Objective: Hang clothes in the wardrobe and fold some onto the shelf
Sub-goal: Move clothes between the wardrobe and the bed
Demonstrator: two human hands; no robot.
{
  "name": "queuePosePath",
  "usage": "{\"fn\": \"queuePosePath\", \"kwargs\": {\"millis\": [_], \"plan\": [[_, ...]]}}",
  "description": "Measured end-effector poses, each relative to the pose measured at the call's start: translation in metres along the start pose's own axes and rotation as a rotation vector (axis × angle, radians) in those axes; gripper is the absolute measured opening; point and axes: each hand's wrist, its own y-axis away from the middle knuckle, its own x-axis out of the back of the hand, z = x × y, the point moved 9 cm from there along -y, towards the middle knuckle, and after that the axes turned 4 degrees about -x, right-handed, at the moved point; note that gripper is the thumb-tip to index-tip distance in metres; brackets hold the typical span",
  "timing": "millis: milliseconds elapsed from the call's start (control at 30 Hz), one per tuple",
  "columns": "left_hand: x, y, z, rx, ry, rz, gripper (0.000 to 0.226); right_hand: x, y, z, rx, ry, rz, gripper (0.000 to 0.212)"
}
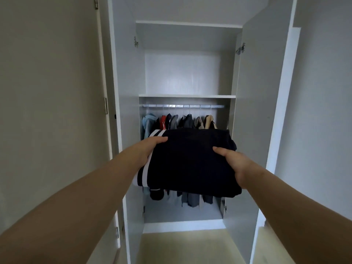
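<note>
Pale grey walls and a light floor (181, 248) frame a tall white wardrobe (125, 130) whose two doors, one on the left (57, 92) and one on the right (253, 111), stand wide open. Inside, one white shelf board (186, 96) divides it into two compartments, an upper one and a lower one. Just under the board runs one silver metal rail (217, 106), and from it hangs a row of clothes on hangers (190, 121): light blue at the far left, then red, navy, greys and a beige piece at the right. About eight hanger hooks show on the rail, but the garments overlap too much for an exact count. In front of this row, below the level of the shelf board and outside the wardrobe, a folded dark navy garment with two white stripes along its left edge (190, 161) is held flat in the air between two bare hands. The left hand (150, 147) grasps its left side, thumb lying across the top near the stripes and fingers hidden beneath the cloth. The right hand (234, 162) grasps the right side the same way, thumb on top and fingers tucked under out of sight.
</note>
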Motion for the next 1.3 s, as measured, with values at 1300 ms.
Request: {"fn": "queuePosePath", "kwargs": {"millis": [1300], "plan": [[0.082, -0.657, 0.362, -0.451, -0.176, 0.203, 0.023, -0.184, -0.663, -0.388, 0.451, 0.066, -0.202, 0.022]]}}
